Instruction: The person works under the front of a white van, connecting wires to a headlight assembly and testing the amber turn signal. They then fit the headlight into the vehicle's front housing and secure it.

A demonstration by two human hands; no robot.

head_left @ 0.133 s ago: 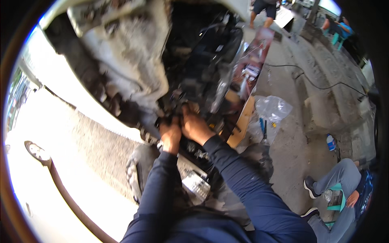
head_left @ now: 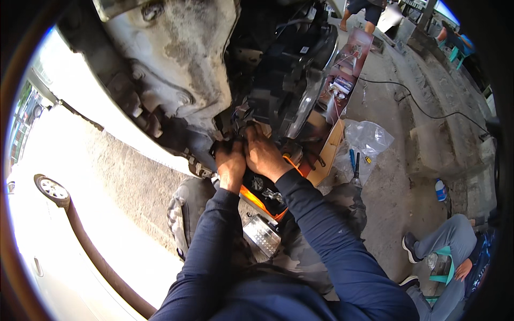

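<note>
The vehicle body (head_left: 198, 59), pale and stained, lies just beyond our fingers (head_left: 252, 136), narrowing to a ragged lower edge close to their tips. We hold our left hand (head_left: 231, 160) and right hand (head_left: 263, 158) side by side, nearly touching, with the fingers bent forward among dark parts (head_left: 241, 113). The left fingertips are lost in shadow and the right ones only partly visible, so we cannot tell how far either set is open or whether it has hold of anything.

Nearer to us than the fingers, between our forearms, we see an orange-rimmed black piece (head_left: 257, 200) with shiny fittings; nearer still sits a clear, patterned lamp (head_left: 262, 236). Beyond the fingers and to their right, a glossy black panel (head_left: 284, 69) slants away, and alongside it runs a reddish panel (head_left: 362, 44) with small items on it. A tan board (head_left: 327, 155) is to the right of our fingers, and past it a clear plastic bag (head_left: 369, 139) lies near a blue tool (head_left: 352, 158). Farther right of the fingers we have a bottle (head_left: 440, 190) and a seated person (head_left: 455, 241). Well to their left shows a car wheel (head_left: 52, 189).
</note>
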